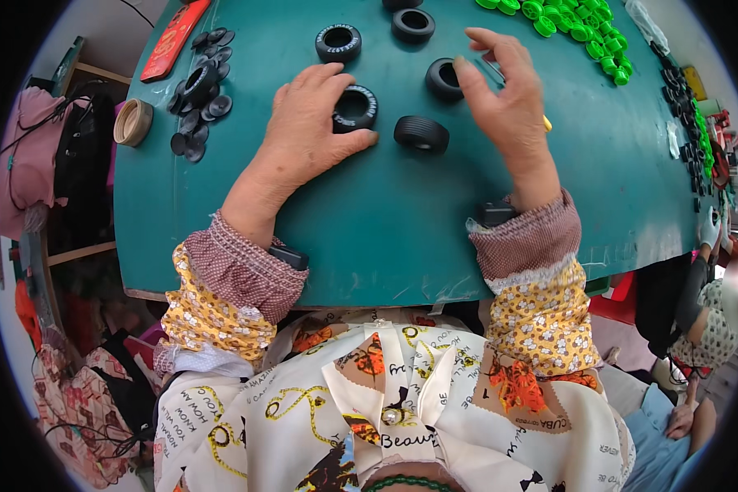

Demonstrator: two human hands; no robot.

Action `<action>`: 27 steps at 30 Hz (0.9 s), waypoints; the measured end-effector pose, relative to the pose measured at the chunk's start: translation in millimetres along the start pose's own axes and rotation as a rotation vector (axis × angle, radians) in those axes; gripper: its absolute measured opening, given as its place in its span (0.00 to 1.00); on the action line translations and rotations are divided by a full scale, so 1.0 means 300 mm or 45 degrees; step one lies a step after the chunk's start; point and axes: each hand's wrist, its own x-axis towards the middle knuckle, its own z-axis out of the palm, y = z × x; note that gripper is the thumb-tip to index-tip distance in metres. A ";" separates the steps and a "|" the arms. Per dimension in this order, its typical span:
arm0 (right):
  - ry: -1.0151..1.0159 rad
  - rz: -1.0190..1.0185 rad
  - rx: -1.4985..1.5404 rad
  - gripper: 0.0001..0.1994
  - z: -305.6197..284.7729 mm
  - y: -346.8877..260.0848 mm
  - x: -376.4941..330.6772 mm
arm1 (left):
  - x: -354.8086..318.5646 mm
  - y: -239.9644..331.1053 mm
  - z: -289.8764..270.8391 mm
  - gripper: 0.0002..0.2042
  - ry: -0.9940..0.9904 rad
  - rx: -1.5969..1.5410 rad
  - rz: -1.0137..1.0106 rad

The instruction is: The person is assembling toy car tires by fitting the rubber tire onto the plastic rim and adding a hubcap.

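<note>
My left hand (307, 123) curves its thumb and fingers around a small black toy tyre (354, 109) with pale lettering, lying on its side on the table. My right hand (507, 97) is slightly blurred, its thumb and forefinger apart beside another black tyre (444, 79). A thin metal tool (494, 72) passes through that hand; a yellow end (547, 123) shows past the palm, and most of its length is hidden. Between the hands a third tyre (421, 134) stands on its tread. Farther off lie a lettered tyre (338, 43) and a plain one (412, 26).
On the green table (369, 221), black discs (195, 123) are piled at the left near a round tan container (134, 123) and a red box (175, 39). Bright green plastic wheel parts (586, 33) cover the far right. Another person's gloved hand (710, 228) is at the right edge.
</note>
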 end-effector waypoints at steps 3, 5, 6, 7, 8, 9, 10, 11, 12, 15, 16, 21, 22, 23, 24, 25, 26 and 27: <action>-0.443 0.074 0.355 0.17 -0.022 -0.081 -0.032 | 0.003 0.000 -0.009 0.30 0.016 -0.056 -0.030; -0.585 -0.132 0.179 0.14 0.008 -0.110 -0.064 | 0.003 0.001 -0.010 0.30 0.019 -0.065 -0.015; -0.626 -0.058 0.132 0.10 0.024 -0.126 -0.059 | 0.000 -0.002 -0.007 0.30 0.051 -0.080 0.009; -0.628 -0.064 0.144 0.10 0.039 -0.134 -0.055 | -0.001 -0.002 -0.009 0.30 0.082 -0.095 0.032; -0.622 0.192 0.259 0.08 0.053 -0.141 -0.053 | -0.007 0.001 -0.021 0.30 0.080 -0.087 0.023; -0.609 0.457 0.358 0.07 0.056 -0.138 -0.054 | 0.000 0.026 -0.039 0.29 0.067 -0.317 -0.129; -0.505 0.527 0.443 0.06 0.066 -0.137 -0.055 | 0.004 0.038 -0.046 0.29 0.052 -0.548 -0.282; -0.505 0.533 0.439 0.06 0.090 -0.121 -0.064 | 0.005 0.034 -0.040 0.29 0.048 -0.554 -0.281; -0.326 0.303 0.377 0.06 0.117 -0.103 -0.072 | 0.004 0.029 -0.045 0.28 0.089 -0.402 -0.154; -0.109 -0.014 0.202 0.06 0.124 -0.066 -0.068 | 0.001 0.021 -0.030 0.27 0.126 -0.086 0.056; -0.072 -0.107 0.097 0.06 0.118 -0.062 -0.065 | -0.001 0.018 -0.024 0.26 0.126 0.082 0.135; 0.268 0.082 0.268 0.07 0.062 -0.044 -0.034 | -0.011 0.026 -0.049 0.24 0.064 -0.025 0.021; 0.372 0.158 0.326 0.07 0.033 -0.025 -0.024 | -0.009 0.033 -0.052 0.22 0.019 -0.111 -0.022; 0.476 0.234 0.385 0.08 0.003 -0.006 -0.016 | -0.005 0.035 -0.054 0.22 0.020 -0.118 -0.023; 0.474 0.236 0.381 0.08 -0.025 0.009 -0.009 | -0.004 0.035 -0.061 0.20 0.040 -0.200 -0.033; 0.520 0.339 0.430 0.08 -0.051 0.023 -0.003 | -0.004 0.032 -0.065 0.17 0.060 -0.280 -0.043; 0.566 0.442 0.479 0.09 -0.073 0.036 -0.001 | -0.003 0.018 -0.068 0.13 0.059 -0.389 -0.036; 0.572 0.444 0.472 0.09 -0.092 0.051 -0.002 | -0.002 0.012 -0.077 0.13 0.057 -0.393 -0.028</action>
